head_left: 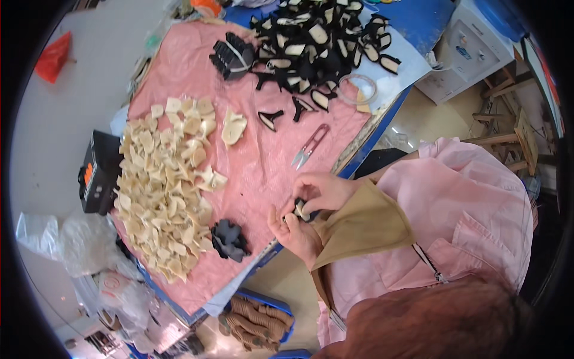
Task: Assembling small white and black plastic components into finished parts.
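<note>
L hand [297, 237] & R hand [327, 192] fingers are gripping a blk/cream pc [300, 209], prob covering it; next move's needing steady pinching imo.

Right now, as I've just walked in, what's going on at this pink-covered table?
A person in a pink top holds a small black-and-cream piece in the fingers of both bare hands, left hand and right hand, near the table's edge. Thread snips lie unheld on the pink cover. Loose cream pieces are spread at the left; black-and-cream pieces are heaped at the far end.
</note>
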### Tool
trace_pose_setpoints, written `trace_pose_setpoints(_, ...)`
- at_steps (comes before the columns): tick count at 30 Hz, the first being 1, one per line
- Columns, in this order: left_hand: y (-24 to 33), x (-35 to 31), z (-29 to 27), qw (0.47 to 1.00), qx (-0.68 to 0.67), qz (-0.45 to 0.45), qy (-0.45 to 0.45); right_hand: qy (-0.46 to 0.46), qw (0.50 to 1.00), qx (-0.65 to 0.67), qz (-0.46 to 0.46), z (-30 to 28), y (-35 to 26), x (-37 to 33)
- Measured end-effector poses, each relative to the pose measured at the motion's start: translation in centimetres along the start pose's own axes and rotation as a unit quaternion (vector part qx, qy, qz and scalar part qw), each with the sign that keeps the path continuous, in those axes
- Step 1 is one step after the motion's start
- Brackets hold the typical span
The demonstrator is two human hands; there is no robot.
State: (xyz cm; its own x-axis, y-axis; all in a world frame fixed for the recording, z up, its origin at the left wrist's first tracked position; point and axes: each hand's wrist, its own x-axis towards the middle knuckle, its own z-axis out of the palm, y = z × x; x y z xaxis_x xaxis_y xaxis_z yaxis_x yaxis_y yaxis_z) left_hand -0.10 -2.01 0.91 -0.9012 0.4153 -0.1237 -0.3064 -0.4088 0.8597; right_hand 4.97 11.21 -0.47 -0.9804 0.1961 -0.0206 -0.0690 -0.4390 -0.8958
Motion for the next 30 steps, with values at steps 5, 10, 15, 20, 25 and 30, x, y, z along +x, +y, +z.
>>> trace_pose_setpoints(5, -0.4, 0.4, 0.9, 0.999, -0.023, 0.007, -0.040, 0.011, 0.999, 0.003, -0.032, -0.7, 0.6, -0.2)
trace_pose_setpoints(10, -0.8, 0.2, 2.7, 0.997, 0.050, 0.048, 0.031, 0.019, 0.998, -0.044, -0.045, -0.9, 0.6, 0.2)
trace_pose_setpoints(15, -1.1, 0.6, 1.9, 0.999, -0.013, -0.038, 0.016, 0.032, 0.998, 0.010, -0.051, -1.0, -0.1, 0.1)
trace_pose_setpoints(20, -0.8, 0.3, 1.1, 0.991, -0.056, -0.111, -0.055, 0.021, 0.998, 0.029, -0.049, -1.5, -0.7, -0.2)
trace_pose_setpoints(25, -0.7, 0.2, 1.6, 0.997, 0.047, -0.059, 0.002, 0.004, 0.998, -0.037, -0.059, -1.3, -1.1, -0.8)
trace_pose_setpoints(30, 0.4, 0.5, 3.8, 0.989, 0.144, -0.019, 0.002, -0.001, 0.994, 0.007, -0.107, -1.3, -0.1, -0.5)
